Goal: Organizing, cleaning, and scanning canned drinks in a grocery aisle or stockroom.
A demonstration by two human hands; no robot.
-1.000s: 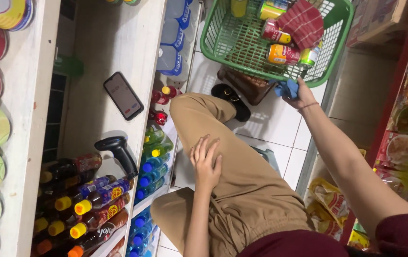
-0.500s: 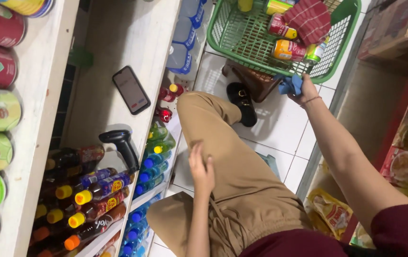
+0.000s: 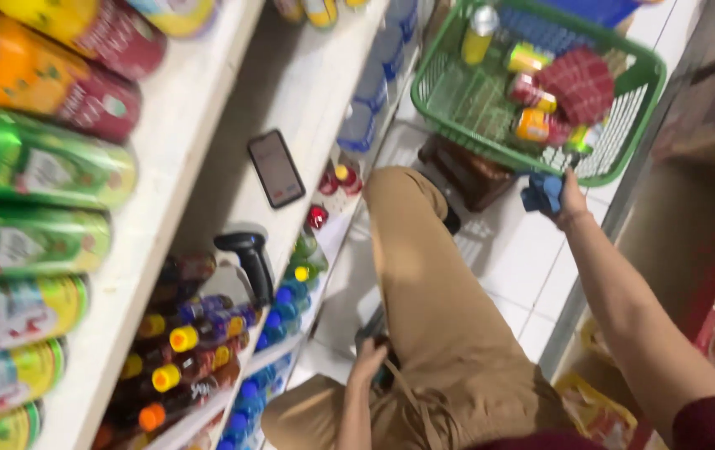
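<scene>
Crouching in a shop aisle, you face a white shelf (image 3: pixel 207 167) stacked with cans and bottles; a green basket (image 3: pixel 624 125) full of goods sits on the tiled floor ahead. Your right hand (image 3: pixel 570 200) clenches a blue object (image 3: pixel 541 192) at the basket's near rim. Your left hand (image 3: pixel 367 360) rests on your thigh, fingers loosely curled, holding nothing visible. A phone (image 3: pixel 275 167) and a black scanner (image 3: pixel 249 258) lie on the shelf
</scene>
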